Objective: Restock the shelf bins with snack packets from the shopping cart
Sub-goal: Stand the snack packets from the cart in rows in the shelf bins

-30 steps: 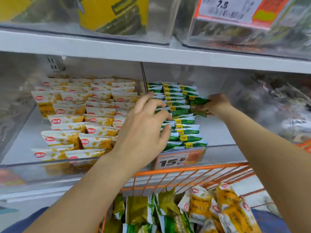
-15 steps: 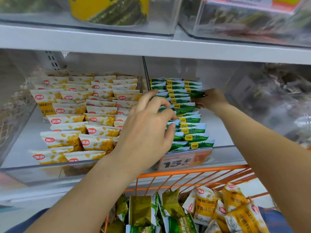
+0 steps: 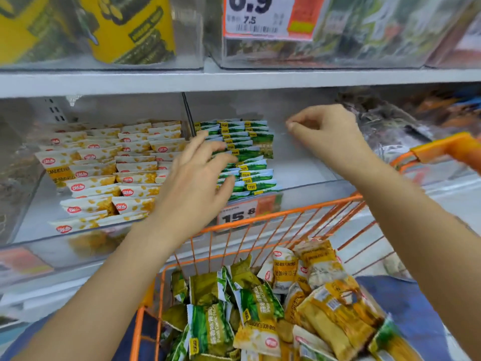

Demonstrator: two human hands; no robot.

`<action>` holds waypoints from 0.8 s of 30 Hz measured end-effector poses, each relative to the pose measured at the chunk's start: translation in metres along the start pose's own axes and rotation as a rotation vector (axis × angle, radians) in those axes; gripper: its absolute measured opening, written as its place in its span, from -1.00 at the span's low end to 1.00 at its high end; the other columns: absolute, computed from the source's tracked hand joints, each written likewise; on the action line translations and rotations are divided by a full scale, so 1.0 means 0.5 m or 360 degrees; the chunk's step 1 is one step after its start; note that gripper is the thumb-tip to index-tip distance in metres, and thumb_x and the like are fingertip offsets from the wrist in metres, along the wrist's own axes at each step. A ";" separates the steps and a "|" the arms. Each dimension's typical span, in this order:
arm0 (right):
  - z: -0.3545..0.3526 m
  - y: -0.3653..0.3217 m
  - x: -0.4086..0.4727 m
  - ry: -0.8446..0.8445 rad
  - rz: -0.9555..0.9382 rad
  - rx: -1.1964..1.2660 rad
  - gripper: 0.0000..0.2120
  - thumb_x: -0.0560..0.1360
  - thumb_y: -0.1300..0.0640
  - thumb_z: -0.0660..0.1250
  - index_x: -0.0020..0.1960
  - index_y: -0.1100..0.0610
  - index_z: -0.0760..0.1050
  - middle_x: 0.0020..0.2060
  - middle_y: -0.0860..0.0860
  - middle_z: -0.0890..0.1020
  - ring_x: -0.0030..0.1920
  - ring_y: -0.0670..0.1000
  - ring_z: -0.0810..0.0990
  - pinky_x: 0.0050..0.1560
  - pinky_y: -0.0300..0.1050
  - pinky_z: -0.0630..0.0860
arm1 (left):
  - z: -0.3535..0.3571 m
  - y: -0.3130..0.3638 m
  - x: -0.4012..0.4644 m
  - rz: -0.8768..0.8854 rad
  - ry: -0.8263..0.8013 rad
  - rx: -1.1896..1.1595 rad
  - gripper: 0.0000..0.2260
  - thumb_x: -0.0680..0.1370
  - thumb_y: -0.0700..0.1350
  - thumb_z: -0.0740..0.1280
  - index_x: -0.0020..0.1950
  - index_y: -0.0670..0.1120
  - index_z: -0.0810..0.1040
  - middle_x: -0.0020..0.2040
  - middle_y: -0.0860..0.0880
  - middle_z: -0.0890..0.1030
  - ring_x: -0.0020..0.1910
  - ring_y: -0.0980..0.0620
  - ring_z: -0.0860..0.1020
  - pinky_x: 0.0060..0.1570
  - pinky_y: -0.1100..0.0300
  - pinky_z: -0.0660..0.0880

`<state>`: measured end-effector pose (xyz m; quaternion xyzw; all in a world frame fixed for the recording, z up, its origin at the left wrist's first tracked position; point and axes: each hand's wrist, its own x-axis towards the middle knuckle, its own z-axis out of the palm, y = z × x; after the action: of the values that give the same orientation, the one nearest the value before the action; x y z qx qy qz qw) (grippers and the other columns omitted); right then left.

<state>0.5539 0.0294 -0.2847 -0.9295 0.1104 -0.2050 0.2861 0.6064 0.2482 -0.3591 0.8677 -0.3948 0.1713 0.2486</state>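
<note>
Grey shelf board, price tag

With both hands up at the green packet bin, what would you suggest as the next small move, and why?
Probably lower the right hand into the shopping cart for more green packets. It appears to hold nothing, hovering over bare bin floor beside the green rows, where there is room. The left hand rests spread on those rows.
</note>
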 end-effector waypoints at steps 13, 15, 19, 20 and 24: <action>0.033 0.132 -0.247 -0.1192 0.0708 -0.1018 -0.55 0.56 -0.20 0.19 -0.33 0.09 0.25 -0.36 0.01 0.38 -0.26 0.05 0.44 -0.19 -0.12 0.37 | 0.028 0.106 -0.091 0.0280 -0.0474 -0.0265 -0.78 0.54 -0.02 0.20 0.01 0.01 0.63 -0.04 0.12 0.59 0.02 0.09 0.53 -0.04 0.23 0.43; 0.042 0.139 -0.250 -0.1169 0.0742 -0.0978 -0.50 0.54 -0.27 0.18 -0.35 0.11 0.28 -0.38 0.03 0.42 -0.32 0.03 0.44 -0.20 -0.12 0.42 | 0.033 0.107 -0.095 0.0350 -0.0393 -0.0198 -0.78 0.54 -0.03 0.20 -0.04 0.00 0.63 -0.09 0.11 0.61 -0.02 0.09 0.52 -0.07 0.27 0.37; 0.042 0.135 -0.256 -0.1295 0.0815 -0.0785 -0.52 0.51 -0.21 0.28 -0.35 0.16 0.37 -0.44 0.05 0.49 -0.41 0.01 0.51 -0.16 -0.07 0.58 | 0.035 0.104 -0.097 0.0360 -0.0361 -0.0213 -0.72 0.53 0.01 0.14 -0.05 0.01 0.63 -0.10 0.11 0.61 -0.02 0.12 0.50 -0.13 0.24 0.43; 0.041 0.133 -0.255 -0.1310 0.0828 -0.0725 -0.55 0.50 -0.17 0.33 -0.33 0.17 0.38 -0.44 0.07 0.51 -0.43 0.01 0.52 -0.18 -0.06 0.60 | 0.036 0.103 -0.095 0.0364 -0.0365 -0.0218 -0.72 0.53 0.02 0.14 -0.05 0.01 0.63 -0.10 0.11 0.61 -0.02 0.11 0.50 -0.14 0.25 0.43; 0.029 0.131 -0.241 -0.1291 0.0867 -0.0398 -0.58 0.43 0.00 0.47 0.08 0.28 0.44 -0.27 0.12 0.54 -0.34 0.04 0.58 -0.31 -0.12 0.61 | 0.035 0.101 -0.090 0.0369 -0.0376 -0.0253 -0.71 0.53 0.03 0.14 -0.05 0.03 0.64 -0.10 0.12 0.61 -0.01 0.08 0.53 -0.17 0.22 0.48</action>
<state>0.4473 0.0223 -0.3716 -0.8990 0.2527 0.2695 0.2354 0.5407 0.2366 -0.3809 0.8082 -0.5308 0.0640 0.2468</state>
